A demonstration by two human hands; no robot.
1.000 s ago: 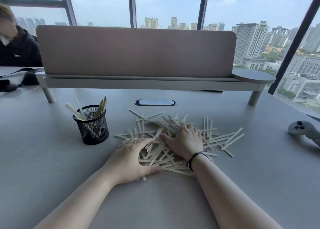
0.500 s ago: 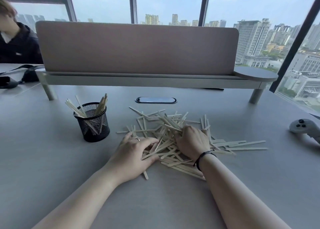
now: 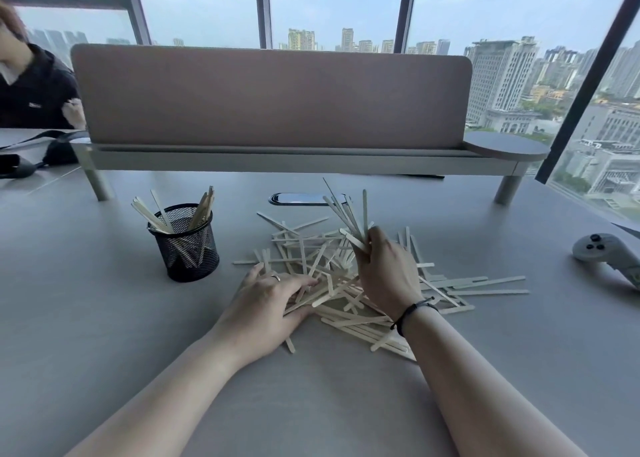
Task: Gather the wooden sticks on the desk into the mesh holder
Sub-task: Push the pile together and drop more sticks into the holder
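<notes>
Pale wooden sticks, black wire-mesh holder

Seated person and grey controller cut off by frame edges.

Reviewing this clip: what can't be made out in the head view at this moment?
- Sticks under the left hand: the palm covers them, so its grip is unclear.
- Lower ends of the bundle in the right hand: hidden by its fingers.
- Stick count in the mesh holder: the mesh obscures it.
- Controller: cut off by the right edge.

One mesh holder; dozens of wooden sticks; two hands; one controller.
</notes>
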